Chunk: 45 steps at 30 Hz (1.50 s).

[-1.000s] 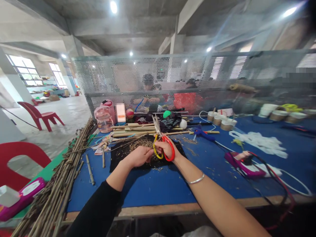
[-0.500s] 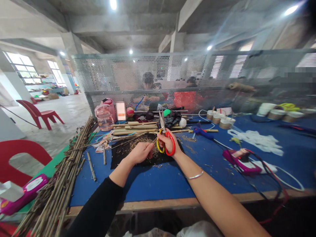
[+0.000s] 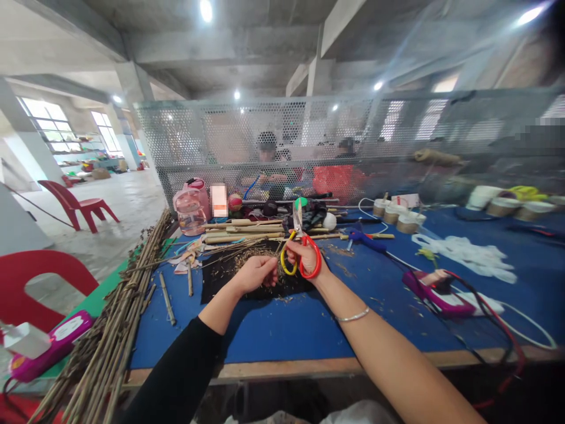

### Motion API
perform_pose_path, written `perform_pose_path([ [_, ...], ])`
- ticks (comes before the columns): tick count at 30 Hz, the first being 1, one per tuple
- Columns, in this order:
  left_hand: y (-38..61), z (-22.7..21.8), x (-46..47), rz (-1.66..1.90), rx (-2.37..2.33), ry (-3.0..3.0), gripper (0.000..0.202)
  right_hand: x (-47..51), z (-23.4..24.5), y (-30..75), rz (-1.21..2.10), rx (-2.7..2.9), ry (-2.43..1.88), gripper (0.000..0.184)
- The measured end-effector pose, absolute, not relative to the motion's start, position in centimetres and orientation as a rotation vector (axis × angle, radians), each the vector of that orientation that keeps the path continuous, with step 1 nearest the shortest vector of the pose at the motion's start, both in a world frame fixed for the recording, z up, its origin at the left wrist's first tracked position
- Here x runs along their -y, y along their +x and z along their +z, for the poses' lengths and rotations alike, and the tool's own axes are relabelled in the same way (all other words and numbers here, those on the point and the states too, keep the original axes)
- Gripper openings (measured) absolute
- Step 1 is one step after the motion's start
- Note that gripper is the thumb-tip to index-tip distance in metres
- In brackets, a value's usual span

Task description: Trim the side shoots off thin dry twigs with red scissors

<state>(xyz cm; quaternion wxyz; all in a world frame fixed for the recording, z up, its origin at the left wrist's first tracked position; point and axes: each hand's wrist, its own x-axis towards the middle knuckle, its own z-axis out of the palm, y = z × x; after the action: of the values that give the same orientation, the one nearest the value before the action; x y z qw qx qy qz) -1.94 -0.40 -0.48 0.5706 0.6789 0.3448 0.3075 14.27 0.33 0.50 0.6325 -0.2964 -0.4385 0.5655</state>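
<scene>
My right hand (image 3: 309, 256) grips a pair of scissors (image 3: 300, 247) with one red and one yellow handle loop, blades pointing up and away. My left hand (image 3: 256, 272) is closed in a pinch just left of the scissors, above a black cloth (image 3: 229, 277) strewn with small dry plant cuttings. What its fingers pinch is too small to make out. Both hands hover over the middle of the blue table (image 3: 286, 330). A thin silver bracelet circles my right wrist.
A long bundle of dry stalks (image 3: 119, 318) runs along the left edge. Bamboo sticks (image 3: 242, 231), a pink jug (image 3: 189, 209), a blue glue gun (image 3: 364, 240), tape rolls (image 3: 397, 218), white bags (image 3: 468, 253) and a pink device with cables (image 3: 436, 294) lie around. People sit behind a mesh screen (image 3: 309, 141).
My right hand has turned the scissors more upright and shifted slightly right. My left hand stays pinched close beside it.
</scene>
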Motion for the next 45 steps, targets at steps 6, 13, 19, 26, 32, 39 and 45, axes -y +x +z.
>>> perform_pose_path([
  [6,-2.2,0.3,1.0,0.442,-0.684,1.58,0.051,-0.1,0.2,13.9,1.373,1.017,-0.655,0.052],
  [13,-2.4,1.2,1.5,0.324,-0.677,1.54,0.051,0.4,0.5,13.8,1.436,1.087,-0.687,0.049],
  [19,-3.8,1.7,0.3,0.558,-0.931,1.638,0.056,-0.5,0.2,14.0,1.293,1.006,-0.727,0.045],
  [26,-9.2,2.8,-0.9,0.064,-1.198,1.657,0.054,-1.0,0.1,14.8,1.274,0.985,-0.736,0.044],
  [32,-8.4,2.2,-1.1,0.508,-1.24,1.674,0.052,-0.5,-0.3,14.0,1.302,1.047,-0.768,0.044],
  [39,-4.5,1.5,-0.2,0.599,-0.889,1.518,0.043,0.5,0.1,12.3,1.006,1.192,-0.932,0.034],
  [45,-3.3,0.3,0.1,0.564,-0.753,1.457,0.041,0.6,-0.2,11.7,0.912,1.253,-0.952,0.03],
])
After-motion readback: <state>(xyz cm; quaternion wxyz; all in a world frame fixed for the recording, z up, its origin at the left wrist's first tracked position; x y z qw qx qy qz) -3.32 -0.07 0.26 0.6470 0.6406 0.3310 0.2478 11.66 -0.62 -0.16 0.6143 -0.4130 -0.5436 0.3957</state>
